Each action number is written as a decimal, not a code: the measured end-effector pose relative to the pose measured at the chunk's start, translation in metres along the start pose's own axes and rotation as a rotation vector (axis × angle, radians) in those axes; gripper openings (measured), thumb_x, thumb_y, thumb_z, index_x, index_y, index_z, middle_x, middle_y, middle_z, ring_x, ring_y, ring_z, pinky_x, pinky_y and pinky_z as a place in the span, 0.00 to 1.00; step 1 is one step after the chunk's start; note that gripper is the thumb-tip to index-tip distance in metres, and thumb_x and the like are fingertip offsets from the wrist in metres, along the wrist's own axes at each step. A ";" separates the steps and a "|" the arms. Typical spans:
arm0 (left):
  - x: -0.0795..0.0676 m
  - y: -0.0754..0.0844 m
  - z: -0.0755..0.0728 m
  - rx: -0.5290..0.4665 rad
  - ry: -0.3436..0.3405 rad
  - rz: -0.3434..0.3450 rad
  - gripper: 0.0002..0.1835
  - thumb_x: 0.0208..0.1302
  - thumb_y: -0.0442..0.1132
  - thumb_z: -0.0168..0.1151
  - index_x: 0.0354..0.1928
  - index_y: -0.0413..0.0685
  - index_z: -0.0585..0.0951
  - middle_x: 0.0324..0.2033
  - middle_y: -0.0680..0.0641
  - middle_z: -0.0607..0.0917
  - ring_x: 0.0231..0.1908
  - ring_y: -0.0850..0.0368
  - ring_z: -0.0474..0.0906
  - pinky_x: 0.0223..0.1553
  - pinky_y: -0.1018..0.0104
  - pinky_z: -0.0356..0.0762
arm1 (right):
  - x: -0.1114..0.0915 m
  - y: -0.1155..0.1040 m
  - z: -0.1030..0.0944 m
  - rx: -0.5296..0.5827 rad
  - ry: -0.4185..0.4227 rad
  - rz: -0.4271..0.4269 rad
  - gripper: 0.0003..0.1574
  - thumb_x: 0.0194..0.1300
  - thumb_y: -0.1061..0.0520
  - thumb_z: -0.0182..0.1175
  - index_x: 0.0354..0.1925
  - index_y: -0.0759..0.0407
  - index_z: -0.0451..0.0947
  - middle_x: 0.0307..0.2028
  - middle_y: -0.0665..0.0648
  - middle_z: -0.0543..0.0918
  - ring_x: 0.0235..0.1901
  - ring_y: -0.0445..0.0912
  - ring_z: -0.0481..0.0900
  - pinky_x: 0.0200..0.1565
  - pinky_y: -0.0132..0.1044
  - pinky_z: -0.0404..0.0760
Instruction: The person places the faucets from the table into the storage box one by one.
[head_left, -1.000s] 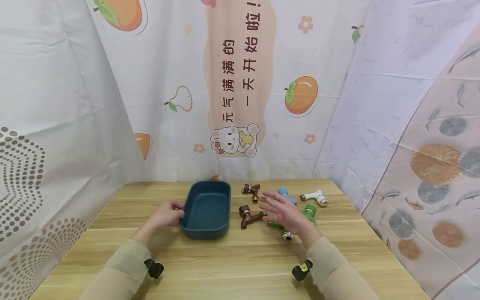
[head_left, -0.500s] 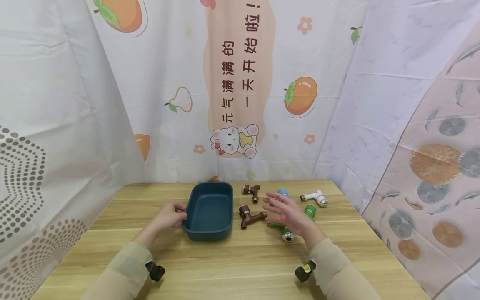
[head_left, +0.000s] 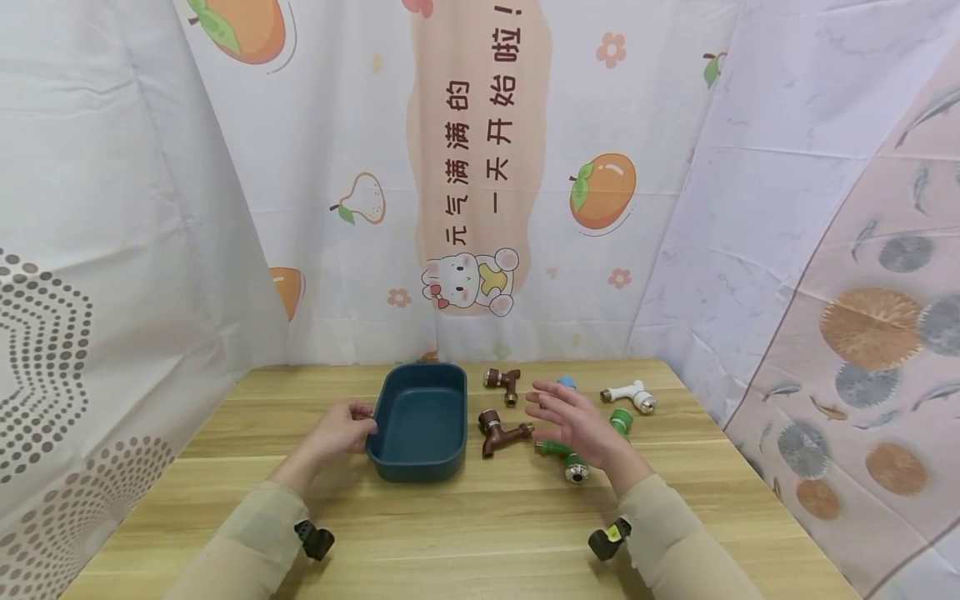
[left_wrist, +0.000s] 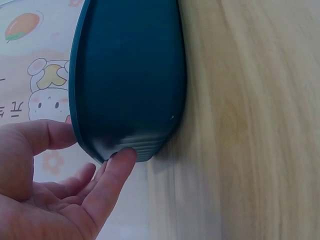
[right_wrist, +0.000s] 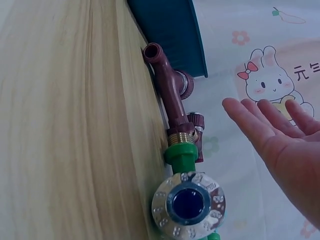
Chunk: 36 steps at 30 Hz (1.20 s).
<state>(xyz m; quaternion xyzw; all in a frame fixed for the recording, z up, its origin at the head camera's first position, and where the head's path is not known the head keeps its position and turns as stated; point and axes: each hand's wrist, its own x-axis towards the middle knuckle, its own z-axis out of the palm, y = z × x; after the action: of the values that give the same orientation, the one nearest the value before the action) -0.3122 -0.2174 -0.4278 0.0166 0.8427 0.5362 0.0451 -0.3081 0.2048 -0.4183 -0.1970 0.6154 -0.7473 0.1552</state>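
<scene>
A dark blue-green rectangular plastic basin [head_left: 420,425] stands left of centre on the table. My left hand [head_left: 341,429] grips its left side, with fingertips at the rim and lower wall [left_wrist: 131,142] in the left wrist view. My right hand [head_left: 573,423] is held above the taps with its fingers extended, holding nothing. Beneath or beside it lie a green tap [head_left: 573,462] and another green piece [head_left: 621,419], partly hidden by the hand. A brown tap [head_left: 498,433] lies between the basin and this hand, and a second brown tap [head_left: 504,383] lies behind it.
A white tap [head_left: 632,395] lies at the back right. Behind my right fingers, a blue tap [head_left: 566,382] is mostly hidden. The wooden table [head_left: 450,533] meets a printed curtain [head_left: 360,275] at the back; more curtains hang at both sides.
The basin and my left hand have shifted slightly to the right, mostly in the first half second. My right hand has moved slightly right, covering more of the blue tap.
</scene>
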 end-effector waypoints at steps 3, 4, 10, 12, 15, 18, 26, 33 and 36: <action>0.002 0.001 0.000 -0.011 0.001 0.001 0.26 0.66 0.29 0.58 0.64 0.24 0.70 0.55 0.27 0.77 0.48 0.43 0.81 0.39 0.56 0.87 | 0.003 0.000 0.002 -0.012 0.013 0.003 0.41 0.79 0.50 0.53 0.78 0.66 0.50 0.73 0.71 0.59 0.72 0.66 0.59 0.66 0.67 0.62; 0.002 0.001 0.000 -0.011 0.004 0.000 0.26 0.66 0.29 0.58 0.65 0.25 0.69 0.56 0.26 0.76 0.49 0.42 0.81 0.39 0.56 0.87 | 0.004 0.000 0.003 -0.023 0.013 0.003 0.41 0.79 0.50 0.53 0.78 0.66 0.50 0.73 0.71 0.60 0.72 0.65 0.60 0.66 0.67 0.62; 0.002 0.002 -0.001 0.004 0.014 0.006 0.28 0.67 0.30 0.58 0.67 0.28 0.68 0.59 0.27 0.75 0.51 0.40 0.80 0.40 0.54 0.87 | 0.012 0.000 0.011 -0.070 0.027 0.006 0.41 0.78 0.48 0.54 0.77 0.65 0.53 0.73 0.71 0.60 0.72 0.67 0.59 0.66 0.66 0.63; 0.003 0.001 -0.001 0.005 0.015 0.005 0.28 0.67 0.31 0.58 0.68 0.28 0.68 0.59 0.27 0.75 0.52 0.40 0.80 0.40 0.53 0.87 | 0.015 0.001 0.014 -0.080 0.029 0.007 0.41 0.78 0.48 0.55 0.77 0.65 0.54 0.74 0.71 0.59 0.72 0.68 0.57 0.66 0.66 0.63; 0.003 0.000 -0.001 0.004 0.024 0.003 0.29 0.66 0.31 0.58 0.68 0.29 0.69 0.58 0.28 0.76 0.52 0.41 0.80 0.39 0.54 0.87 | 0.019 0.003 0.018 -0.095 0.041 0.010 0.39 0.78 0.48 0.56 0.76 0.64 0.56 0.74 0.71 0.59 0.72 0.67 0.59 0.66 0.67 0.62; 0.005 -0.002 0.000 -0.002 0.034 0.001 0.29 0.66 0.31 0.58 0.68 0.30 0.69 0.58 0.29 0.76 0.51 0.41 0.79 0.37 0.55 0.87 | 0.024 0.005 0.022 -0.127 0.050 0.007 0.38 0.77 0.48 0.57 0.75 0.62 0.59 0.73 0.70 0.61 0.71 0.66 0.61 0.66 0.66 0.64; 0.009 -0.004 0.001 -0.036 0.036 -0.006 0.28 0.67 0.31 0.57 0.69 0.31 0.69 0.58 0.29 0.75 0.51 0.41 0.79 0.37 0.54 0.87 | 0.032 0.010 0.033 -0.187 0.049 -0.008 0.38 0.76 0.48 0.58 0.74 0.62 0.61 0.71 0.67 0.67 0.70 0.64 0.64 0.65 0.64 0.68; 0.010 -0.004 0.003 -0.063 0.031 -0.019 0.29 0.67 0.31 0.57 0.70 0.31 0.69 0.59 0.29 0.75 0.50 0.42 0.80 0.36 0.54 0.87 | 0.035 0.014 0.042 -0.198 0.050 0.008 0.37 0.75 0.49 0.60 0.73 0.62 0.63 0.70 0.67 0.68 0.70 0.66 0.63 0.63 0.64 0.69; 0.010 -0.004 0.005 -0.075 0.033 -0.013 0.30 0.66 0.30 0.57 0.70 0.31 0.69 0.59 0.27 0.74 0.49 0.42 0.80 0.35 0.54 0.87 | 0.038 0.019 0.043 -0.197 0.043 0.017 0.38 0.74 0.49 0.61 0.73 0.62 0.63 0.69 0.66 0.69 0.70 0.66 0.63 0.62 0.65 0.70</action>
<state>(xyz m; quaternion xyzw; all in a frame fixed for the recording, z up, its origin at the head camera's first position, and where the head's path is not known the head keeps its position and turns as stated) -0.3214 -0.2141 -0.4339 0.0004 0.8226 0.5675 0.0353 -0.3201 0.1459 -0.4259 -0.1900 0.6906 -0.6860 0.1280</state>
